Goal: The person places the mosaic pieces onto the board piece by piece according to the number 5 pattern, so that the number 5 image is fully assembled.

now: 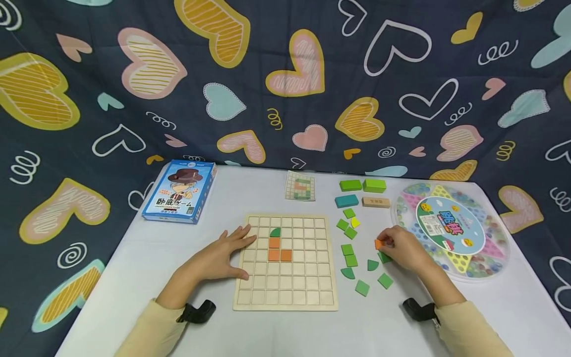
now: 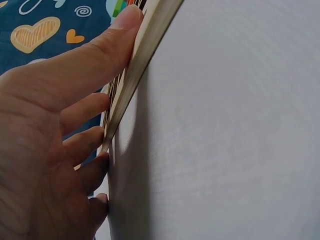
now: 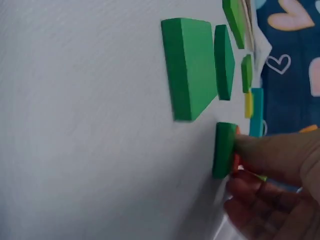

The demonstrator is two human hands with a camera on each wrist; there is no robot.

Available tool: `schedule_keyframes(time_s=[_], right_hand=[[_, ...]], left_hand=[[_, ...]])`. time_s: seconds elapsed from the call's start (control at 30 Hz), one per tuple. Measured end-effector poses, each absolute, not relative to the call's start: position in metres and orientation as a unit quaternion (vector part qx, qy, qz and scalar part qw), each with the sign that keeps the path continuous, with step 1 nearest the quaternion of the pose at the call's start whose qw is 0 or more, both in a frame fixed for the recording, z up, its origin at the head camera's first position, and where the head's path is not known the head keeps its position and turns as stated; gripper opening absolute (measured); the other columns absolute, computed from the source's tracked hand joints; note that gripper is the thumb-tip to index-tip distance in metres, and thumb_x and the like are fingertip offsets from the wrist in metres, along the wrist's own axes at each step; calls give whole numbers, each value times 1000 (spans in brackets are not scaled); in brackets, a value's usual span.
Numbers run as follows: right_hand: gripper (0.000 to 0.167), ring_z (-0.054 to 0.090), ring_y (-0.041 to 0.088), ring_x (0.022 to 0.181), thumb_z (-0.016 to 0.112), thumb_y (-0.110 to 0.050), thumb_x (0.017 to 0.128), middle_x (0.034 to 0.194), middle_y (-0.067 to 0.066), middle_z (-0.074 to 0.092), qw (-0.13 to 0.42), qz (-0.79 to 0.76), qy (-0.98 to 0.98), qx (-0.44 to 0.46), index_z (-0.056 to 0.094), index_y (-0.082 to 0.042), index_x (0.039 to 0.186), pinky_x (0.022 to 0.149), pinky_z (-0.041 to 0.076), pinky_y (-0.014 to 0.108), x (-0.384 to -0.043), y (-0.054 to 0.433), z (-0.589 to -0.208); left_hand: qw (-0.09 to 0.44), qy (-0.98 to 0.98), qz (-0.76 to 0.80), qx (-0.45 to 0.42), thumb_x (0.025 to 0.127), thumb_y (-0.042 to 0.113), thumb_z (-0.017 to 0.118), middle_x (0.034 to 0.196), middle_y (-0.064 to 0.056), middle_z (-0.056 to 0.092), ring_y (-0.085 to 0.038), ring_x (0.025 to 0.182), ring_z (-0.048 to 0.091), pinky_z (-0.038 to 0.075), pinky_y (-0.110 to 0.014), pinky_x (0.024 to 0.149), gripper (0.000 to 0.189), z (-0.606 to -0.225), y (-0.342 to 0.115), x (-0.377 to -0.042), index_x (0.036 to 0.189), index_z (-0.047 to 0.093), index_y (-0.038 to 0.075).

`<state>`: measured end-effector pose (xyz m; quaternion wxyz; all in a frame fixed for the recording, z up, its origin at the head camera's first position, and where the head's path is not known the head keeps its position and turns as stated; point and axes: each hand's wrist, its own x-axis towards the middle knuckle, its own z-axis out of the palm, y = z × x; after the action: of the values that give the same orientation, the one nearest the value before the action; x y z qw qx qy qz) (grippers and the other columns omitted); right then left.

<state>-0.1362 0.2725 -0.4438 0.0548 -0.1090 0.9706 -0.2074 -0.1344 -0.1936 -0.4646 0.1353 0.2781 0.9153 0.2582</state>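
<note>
My right hand (image 1: 403,250) pinches a small orange tile (image 1: 378,244) between thumb and fingers, just above the white table. Right by those fingers lies a green piece (image 3: 224,150), partly covered by the hand in the head view. My left hand (image 1: 218,255) rests with spread fingers along the left edge of a wooden grid board (image 1: 285,297); its thumb (image 2: 112,37) touches the board's side. On the board sit a green quarter-round piece (image 1: 275,232) and below it several orange squares (image 1: 274,255) in an L shape.
Several loose green tiles (image 1: 362,287) lie right of the board, with a yellow piece (image 1: 355,222) among them. Behind are green blocks (image 1: 374,186), a teal block (image 1: 346,201), a wooden block (image 1: 376,202) and a pattern card (image 1: 300,186). A round marble-game box (image 1: 450,228) and blue game box (image 1: 180,191) flank them.
</note>
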Motion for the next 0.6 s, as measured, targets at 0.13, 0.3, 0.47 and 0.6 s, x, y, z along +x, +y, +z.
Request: schedule_keyframes(time_s=[0.13, 0.3, 0.47, 0.6], right_hand=[[19, 54, 17, 76, 70, -14, 84, 90, 8, 62, 36, -150, 978, -140, 65, -1, 97, 67, 49, 35, -135, 271, -441], [22, 59, 16, 80, 70, -19, 85, 94, 6, 64, -12, -163, 971, -173, 65, -4, 100, 69, 53, 35, -130, 243, -434], [21, 61, 10, 86, 70, -22, 85, 98, -1, 65, -11, -229, 940, -252, 69, -10, 103, 72, 54, 28, -127, 184, -430], [19, 60, 8, 84, 69, -23, 87, 97, -3, 65, 5, -230, 916, -329, 71, -12, 102, 71, 53, 23, -128, 141, -437]], left_hand=[[139, 916, 258, 276, 63, 54, 79, 158, -9, 19, -32, 145, 17, 12, -58, 116, 99, -465, -192, -135, 145, 40, 13], [137, 916, 257, 277, 64, 53, 79, 158, -10, 19, -33, 145, 17, 12, -58, 115, 99, -465, -194, -134, 145, 40, 13], [130, 915, 258, 282, 64, 51, 80, 158, -11, 19, -33, 145, 18, 13, -59, 115, 98, -464, -194, -134, 145, 40, 12], [132, 913, 262, 285, 65, 50, 80, 158, -11, 19, -33, 145, 17, 12, -59, 115, 98, -464, -193, -134, 145, 40, 12]])
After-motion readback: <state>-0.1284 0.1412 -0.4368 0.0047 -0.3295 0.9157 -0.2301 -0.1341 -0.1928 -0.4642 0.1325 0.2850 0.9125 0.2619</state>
